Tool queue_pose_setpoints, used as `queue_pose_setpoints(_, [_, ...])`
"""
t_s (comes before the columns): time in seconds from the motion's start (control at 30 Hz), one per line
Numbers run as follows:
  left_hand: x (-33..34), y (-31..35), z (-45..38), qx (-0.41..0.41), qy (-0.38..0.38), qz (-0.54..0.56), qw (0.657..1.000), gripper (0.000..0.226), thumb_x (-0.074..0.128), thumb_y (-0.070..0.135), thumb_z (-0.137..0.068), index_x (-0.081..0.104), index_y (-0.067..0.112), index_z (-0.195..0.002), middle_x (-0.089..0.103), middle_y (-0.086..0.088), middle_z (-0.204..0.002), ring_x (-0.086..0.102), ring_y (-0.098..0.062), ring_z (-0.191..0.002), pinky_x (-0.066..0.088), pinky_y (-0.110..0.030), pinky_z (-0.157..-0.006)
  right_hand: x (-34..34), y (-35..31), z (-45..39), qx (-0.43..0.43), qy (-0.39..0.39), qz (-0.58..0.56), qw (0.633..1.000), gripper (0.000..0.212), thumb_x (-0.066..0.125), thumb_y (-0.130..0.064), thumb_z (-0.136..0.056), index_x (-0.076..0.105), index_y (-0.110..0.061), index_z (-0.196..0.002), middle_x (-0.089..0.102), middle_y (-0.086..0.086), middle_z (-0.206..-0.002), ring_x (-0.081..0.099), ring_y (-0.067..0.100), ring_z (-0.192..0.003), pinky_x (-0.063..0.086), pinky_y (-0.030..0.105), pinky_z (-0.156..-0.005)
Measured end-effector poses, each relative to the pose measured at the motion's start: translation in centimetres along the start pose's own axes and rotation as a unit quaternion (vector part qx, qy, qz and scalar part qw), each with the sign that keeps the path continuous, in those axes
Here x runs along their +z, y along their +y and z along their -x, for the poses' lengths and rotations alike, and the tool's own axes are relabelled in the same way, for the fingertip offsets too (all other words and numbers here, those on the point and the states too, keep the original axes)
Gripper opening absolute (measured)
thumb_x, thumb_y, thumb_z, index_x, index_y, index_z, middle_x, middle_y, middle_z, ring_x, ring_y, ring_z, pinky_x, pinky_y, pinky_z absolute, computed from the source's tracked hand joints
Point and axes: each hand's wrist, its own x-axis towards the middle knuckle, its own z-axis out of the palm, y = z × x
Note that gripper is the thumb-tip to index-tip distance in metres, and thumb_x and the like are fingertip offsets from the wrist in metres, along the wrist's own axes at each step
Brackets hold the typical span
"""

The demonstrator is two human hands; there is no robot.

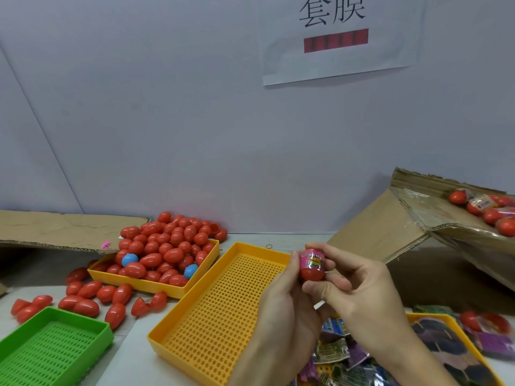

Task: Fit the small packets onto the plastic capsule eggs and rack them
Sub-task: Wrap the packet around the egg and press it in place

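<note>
Head view: white wall (195, 121), paper sign (340, 37), egg-strewn table (139, 321).

A pale lilac-grey wall (195, 121) fills the upper frame, evenly lit, no shadows of note. A thin diagonal seam (41, 118) crosses the wall at far left. A white paper sign (340, 43) hangs on the wall upper right, bearing two large black characters above a red bar. Below the wall runs a light grey worktop (284, 238), meeting the wall's foot in a straight line. A flattened cardboard sheet (55, 229) lies against the wall's foot at left; a cardboard box (376, 227) stands tilted against it at right.
</note>
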Motion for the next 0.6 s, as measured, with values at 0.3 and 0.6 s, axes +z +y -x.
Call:
queue_pose_setpoints(0.3, [-0.7,0.4,-0.4,0.030,0.076,-0.113,0.990,0.033,0.066,0.031,-0.080,0.078,0.001,-0.087,0.073,-0.022,-0.090,0.073,-0.028,-0.081,0.061,-0.034,-0.070,-0.4,0.4,-0.1,0.040,-0.023,0.051,0.998,0.043,0.080,-0.025,-0.076,0.069,-0.042,-0.114,0.074,-0.009,-0.106,0.068,0.009,-0.104,0.056,0.031,-0.091])
queue_pose_setpoints(0.6, [-1.7,0.7,-0.7,0.012,0.193,-0.077,0.978,0.050,0.078,0.017,-0.071,0.062,-0.009,-0.110,0.075,-0.020,-0.093,0.074,-0.031,-0.083,0.058,-0.038,-0.075,-0.8,0.8,-0.4,0.081,-0.012,0.088,0.993,0.033,0.070,-0.029,-0.088,0.062,-0.042,-0.117,0.070,-0.023,-0.104,0.064,-0.006,-0.101,0.051,0.009,-0.076])
